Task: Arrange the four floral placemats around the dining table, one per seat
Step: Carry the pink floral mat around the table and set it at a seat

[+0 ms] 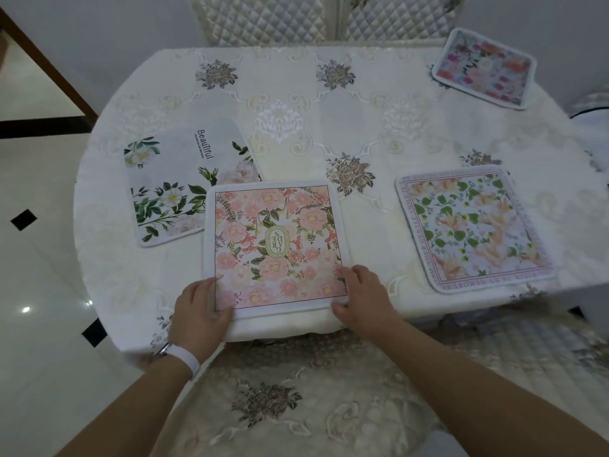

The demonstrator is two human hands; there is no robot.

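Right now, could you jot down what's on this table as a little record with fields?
Surface: table under a pale embroidered cloth
Placemats: four, all floral
Near middle: pink placemat, overlapping a corner of the white-flower placemat
Near right: green-leaf placemat
Far right: bright placemat
Hands: left hand and right hand hold the pink placemat's near corners

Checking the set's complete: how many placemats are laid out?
4: pink mat at near edge; white-flower mat left, partly under it; green-leaf mat right; bright mat far right. None seems hidden.
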